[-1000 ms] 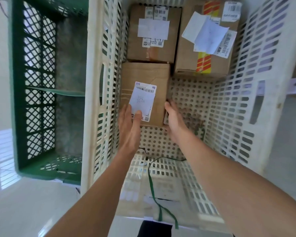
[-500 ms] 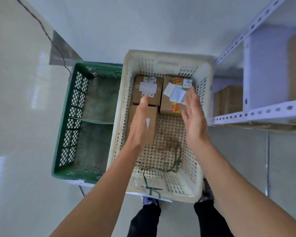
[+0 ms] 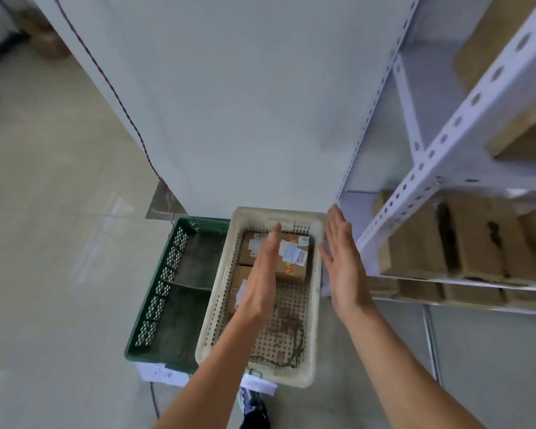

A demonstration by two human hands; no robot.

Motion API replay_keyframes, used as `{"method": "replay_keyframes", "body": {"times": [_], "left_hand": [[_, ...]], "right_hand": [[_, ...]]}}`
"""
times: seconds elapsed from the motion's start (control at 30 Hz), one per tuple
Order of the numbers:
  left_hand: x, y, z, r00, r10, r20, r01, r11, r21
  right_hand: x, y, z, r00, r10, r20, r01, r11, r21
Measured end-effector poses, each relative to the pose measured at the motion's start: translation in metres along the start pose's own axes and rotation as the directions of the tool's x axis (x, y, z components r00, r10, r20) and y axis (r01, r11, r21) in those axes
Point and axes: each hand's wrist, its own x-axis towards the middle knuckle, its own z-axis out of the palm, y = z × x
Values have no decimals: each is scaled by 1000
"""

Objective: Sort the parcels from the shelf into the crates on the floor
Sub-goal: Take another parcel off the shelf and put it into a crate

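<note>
Hovering over the white crate (image 3: 317, 320) on the floor (image 3: 50, 227), the left hand (image 3: 262, 283) is flat with straight fingers, its grip wide and holding nothing. The right hand (image 3: 342, 264) hangs just beside it, over the crate's right rim, palm turned toward the left hand, its grip wide too and empty. In the far half of the white crate lie a taped parcel (image 3: 293, 269) with loose white labels at the back right, a plain parcel (image 3: 250, 247) at the back left, and a third parcel (image 3: 239, 284) in front of that, partly hidden by the left hand. A green cord (image 3: 293, 356) lies on the crate's near bottom. The green crate (image 3: 164, 292) stands against its left side. More brown boxes (image 3: 415, 246) sit on the shelf (image 3: 446, 134) to the right
</note>
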Motion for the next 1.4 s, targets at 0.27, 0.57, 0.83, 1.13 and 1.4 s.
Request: {"method": "replay_keyframes", "body": {"times": [0.27, 0.57, 0.83, 1.13, 1.4], "left_hand": [[-104, 59, 129, 989, 122, 80, -123, 992, 12], [-160, 127, 254, 923, 272, 273, -305, 948, 88], [-110, 244, 344, 831, 432, 349, -467, 884, 16], [6, 350, 414, 926, 241, 291, -327, 898, 295], [64, 354, 444, 956, 89, 279, -197, 900, 389]], "right_hand": [[-98, -104, -101, 997, -81, -7, 80, 997, -14], [-151, -210, -229, 954, -265, -141, 254, 963, -90], [-120, -312, -323, 871, -396, -291, 363, 918, -161], [-21, -377, -396, 873, -319, -368, 262, 945, -197], [59, -391, -432, 944, -36, -328, -2, 993, -115]]}}
